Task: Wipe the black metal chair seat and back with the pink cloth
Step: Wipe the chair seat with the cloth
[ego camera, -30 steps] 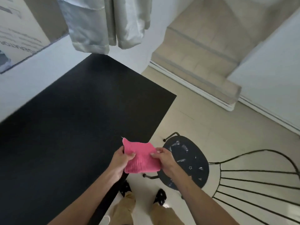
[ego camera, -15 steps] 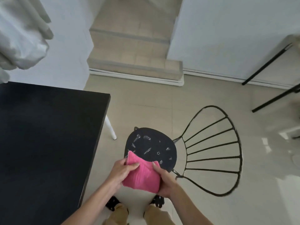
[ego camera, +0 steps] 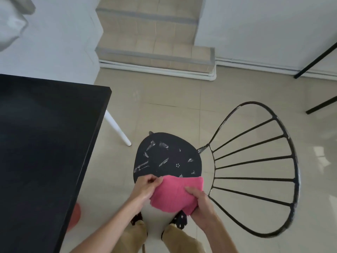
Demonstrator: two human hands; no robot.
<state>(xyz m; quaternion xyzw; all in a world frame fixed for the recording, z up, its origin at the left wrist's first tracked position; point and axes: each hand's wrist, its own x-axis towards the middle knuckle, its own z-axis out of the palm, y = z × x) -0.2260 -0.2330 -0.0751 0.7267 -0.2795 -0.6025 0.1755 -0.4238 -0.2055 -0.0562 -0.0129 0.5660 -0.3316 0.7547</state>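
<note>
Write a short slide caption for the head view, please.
Both hands hold a pink cloth over the black chair seat.

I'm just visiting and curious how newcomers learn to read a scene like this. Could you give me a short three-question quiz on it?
1. True or false: both hands grip the pink cloth.
2. Which part of the chair lies to the right of the chair seat in this view? A) wire chair back B) black table C) tiled step
3. What marks show on the seat?

Key
1. True: the left hand and the right hand each hold an edge.
2. A.
3. Pale, whitish smears and streaks; wiping has not visibly cleared them.
</note>
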